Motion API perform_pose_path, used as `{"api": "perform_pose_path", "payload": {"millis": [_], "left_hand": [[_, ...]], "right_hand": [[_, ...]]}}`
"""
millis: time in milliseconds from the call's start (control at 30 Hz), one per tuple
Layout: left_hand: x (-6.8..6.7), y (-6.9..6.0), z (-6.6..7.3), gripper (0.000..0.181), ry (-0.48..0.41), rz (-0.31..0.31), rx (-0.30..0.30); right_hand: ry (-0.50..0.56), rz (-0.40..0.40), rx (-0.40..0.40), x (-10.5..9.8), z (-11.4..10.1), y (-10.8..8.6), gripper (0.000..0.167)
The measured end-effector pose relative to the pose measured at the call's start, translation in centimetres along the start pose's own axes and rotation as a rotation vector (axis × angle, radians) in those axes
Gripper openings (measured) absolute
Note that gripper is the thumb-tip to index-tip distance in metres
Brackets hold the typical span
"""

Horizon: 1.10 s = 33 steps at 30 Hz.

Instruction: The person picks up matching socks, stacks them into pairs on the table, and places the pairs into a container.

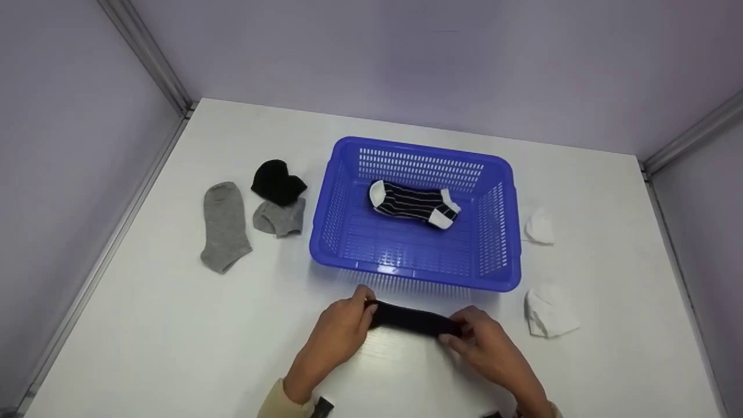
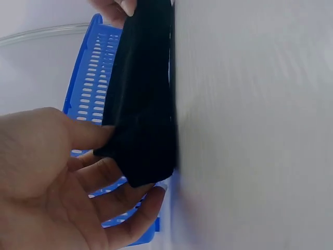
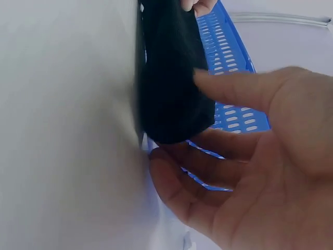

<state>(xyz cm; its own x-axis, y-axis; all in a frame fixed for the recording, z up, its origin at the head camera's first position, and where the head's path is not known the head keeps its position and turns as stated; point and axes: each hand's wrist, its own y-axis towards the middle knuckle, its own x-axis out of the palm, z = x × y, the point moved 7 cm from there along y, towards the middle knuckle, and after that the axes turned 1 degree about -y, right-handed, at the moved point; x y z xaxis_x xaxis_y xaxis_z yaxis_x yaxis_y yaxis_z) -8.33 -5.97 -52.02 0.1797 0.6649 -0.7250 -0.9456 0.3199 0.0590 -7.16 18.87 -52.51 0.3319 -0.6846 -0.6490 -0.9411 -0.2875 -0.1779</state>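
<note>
A black sock (image 1: 411,320) is stretched out flat between both hands, just in front of the blue basket. My left hand (image 1: 343,326) pinches its left end between thumb and fingers. At the other end, my right hand (image 1: 483,346) pinches the sock the same way. Both wrist views show the dark fabric close up, with the left thumb (image 2: 91,135) and the right thumb (image 3: 234,89) pressed on its face and the fingers behind. Inside the blue basket (image 1: 415,278) lies a pair of black-and-white striped socks (image 1: 409,203).
Left of the basket lie a long grey sock (image 1: 224,223), a folded grey sock (image 1: 284,217) and a bunched black sock (image 1: 277,182). Two white socks, one farther back (image 1: 540,226) and one nearer (image 1: 550,312), rest to the right. Walls bound the white table (image 1: 145,325).
</note>
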Motion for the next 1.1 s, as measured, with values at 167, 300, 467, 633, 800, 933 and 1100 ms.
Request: {"api": "perform_pose_path", "payload": {"millis": [167,300,467,633,800,933,1100], "left_hand": [[0.0,0.2,-0.6,0.010,-0.164,0.008,-0.063],[-0.3,0.4,-0.9,0.020,-0.252,0.036,-0.102],[0.0,0.3,-1.5,0.043,-0.268,0.001,-0.163],[0.4,0.0,-1.6,0.062,-0.192,-0.039,-0.186],[0.2,0.1,-1.3,0.058,-0.077,-0.021,-0.207],[0.1,0.3,-1.3,0.047,0.019,-0.009,-0.234],[0.1,0.4,-1.3,0.048,0.082,0.026,-0.242]], "right_hand": [[0.099,-0.006,0.030,-0.1,0.6,-0.1,0.016],[0.235,0.003,0.122,-0.4,1.3,0.1,0.021],[0.274,0.072,0.195,-0.5,1.9,0.3,0.029],[0.182,0.131,0.245,-0.5,2.2,0.5,0.029],[0.146,0.129,0.262,-0.3,2.3,0.6,0.029],[0.097,0.128,0.256,-0.4,2.1,0.6,0.029],[0.042,0.158,0.226,-0.7,1.6,0.4,0.030]]}}
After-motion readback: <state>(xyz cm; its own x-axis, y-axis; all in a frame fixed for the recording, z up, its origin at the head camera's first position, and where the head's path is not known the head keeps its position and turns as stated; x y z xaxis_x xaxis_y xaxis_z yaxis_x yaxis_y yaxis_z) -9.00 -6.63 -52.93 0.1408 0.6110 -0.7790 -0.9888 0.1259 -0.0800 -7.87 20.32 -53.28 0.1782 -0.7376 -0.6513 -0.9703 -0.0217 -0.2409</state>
